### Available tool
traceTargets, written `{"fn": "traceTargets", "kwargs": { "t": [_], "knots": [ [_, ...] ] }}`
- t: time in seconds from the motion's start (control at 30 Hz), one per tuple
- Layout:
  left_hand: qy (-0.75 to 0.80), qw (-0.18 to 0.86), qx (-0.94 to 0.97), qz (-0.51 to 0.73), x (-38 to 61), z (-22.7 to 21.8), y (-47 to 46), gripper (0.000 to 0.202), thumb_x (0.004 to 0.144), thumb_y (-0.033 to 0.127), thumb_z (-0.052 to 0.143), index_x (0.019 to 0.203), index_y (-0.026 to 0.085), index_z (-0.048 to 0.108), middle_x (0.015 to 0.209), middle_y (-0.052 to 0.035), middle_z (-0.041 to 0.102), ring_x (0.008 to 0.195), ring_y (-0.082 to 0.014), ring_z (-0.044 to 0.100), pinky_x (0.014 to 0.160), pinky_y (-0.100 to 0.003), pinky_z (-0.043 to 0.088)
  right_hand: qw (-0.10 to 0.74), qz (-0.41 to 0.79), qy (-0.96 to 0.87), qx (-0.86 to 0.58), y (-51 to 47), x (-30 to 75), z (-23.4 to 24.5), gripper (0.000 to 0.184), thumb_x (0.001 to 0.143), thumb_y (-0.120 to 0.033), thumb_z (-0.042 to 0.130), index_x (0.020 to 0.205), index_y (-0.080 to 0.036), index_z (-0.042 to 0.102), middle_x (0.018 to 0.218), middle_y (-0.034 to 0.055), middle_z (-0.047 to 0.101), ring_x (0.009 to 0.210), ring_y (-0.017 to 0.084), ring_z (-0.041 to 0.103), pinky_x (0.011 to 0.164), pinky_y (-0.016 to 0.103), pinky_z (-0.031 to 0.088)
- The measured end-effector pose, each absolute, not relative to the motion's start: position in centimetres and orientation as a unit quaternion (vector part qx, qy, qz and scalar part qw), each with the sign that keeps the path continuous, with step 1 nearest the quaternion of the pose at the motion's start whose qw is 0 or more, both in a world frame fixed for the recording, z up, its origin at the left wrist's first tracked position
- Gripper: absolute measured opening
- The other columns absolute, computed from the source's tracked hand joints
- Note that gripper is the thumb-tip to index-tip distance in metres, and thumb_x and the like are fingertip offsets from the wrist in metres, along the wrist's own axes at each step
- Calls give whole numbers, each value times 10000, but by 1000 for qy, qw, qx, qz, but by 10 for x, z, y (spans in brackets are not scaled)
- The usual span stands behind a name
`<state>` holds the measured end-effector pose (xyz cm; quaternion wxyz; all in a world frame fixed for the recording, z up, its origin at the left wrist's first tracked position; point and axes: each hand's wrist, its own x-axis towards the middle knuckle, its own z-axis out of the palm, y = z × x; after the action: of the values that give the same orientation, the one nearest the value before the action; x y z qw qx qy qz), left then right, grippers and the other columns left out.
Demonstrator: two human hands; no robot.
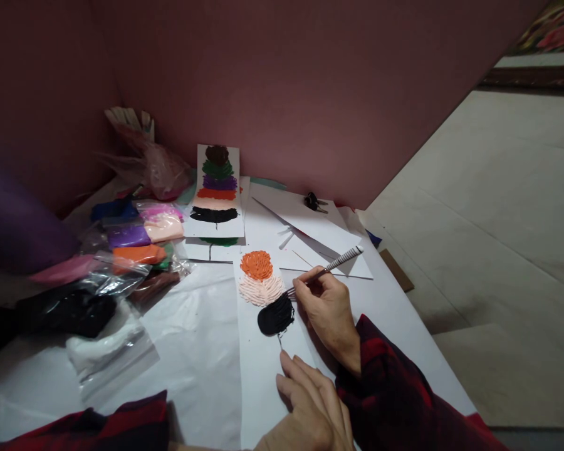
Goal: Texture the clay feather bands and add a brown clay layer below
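Note:
My right hand (326,310) is closed on a striped-handled fork (338,262), whose tines touch the right edge of a black clay patch (275,316). That patch lies on a white paper strip (263,369), below a peach clay patch (261,290) and an orange clay patch (256,264). My left hand (310,407) rests on the strip just under the black patch, fingers flat and pressed on the paper. Both sleeves are dark red plaid.
A finished card with stacked coloured clay bands (217,191) leans against the pink wall. Several bagged clay colours (131,244) lie at left, with black (70,310) and white (106,347) bags nearer. White sheets (319,235) and a small black clip (311,201) lie behind.

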<state>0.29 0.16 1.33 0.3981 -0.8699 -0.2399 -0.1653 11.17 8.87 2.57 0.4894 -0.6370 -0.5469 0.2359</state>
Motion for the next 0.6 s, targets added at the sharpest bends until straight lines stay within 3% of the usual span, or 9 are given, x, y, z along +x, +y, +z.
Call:
{"fn": "traceTargets", "kwargs": {
  "t": [0.33, 0.6],
  "knots": [
    [-238, 378, -875, -185, 3, 13, 3, 455, 888, 434, 443, 743, 68, 671, 735, -194, 728, 628, -364, 715, 420, -401, 481, 497, 224, -562, -622, 88, 113, 23, 130, 826, -252, 616, 730, -168, 592, 583, -11, 588, 501, 128, 573, 486, 248, 493],
    [-229, 377, -876, -198, 3, 15, 6, 457, 868, 446, 471, 712, 69, 676, 704, -188, 728, 589, -352, 711, 388, -375, 478, 574, 255, -513, -585, 86, 114, 20, 190, 847, -349, 660, 793, -180, 589, 516, -79, 490, 305, 62, 434, 252, 169, 330]
  ]
}}
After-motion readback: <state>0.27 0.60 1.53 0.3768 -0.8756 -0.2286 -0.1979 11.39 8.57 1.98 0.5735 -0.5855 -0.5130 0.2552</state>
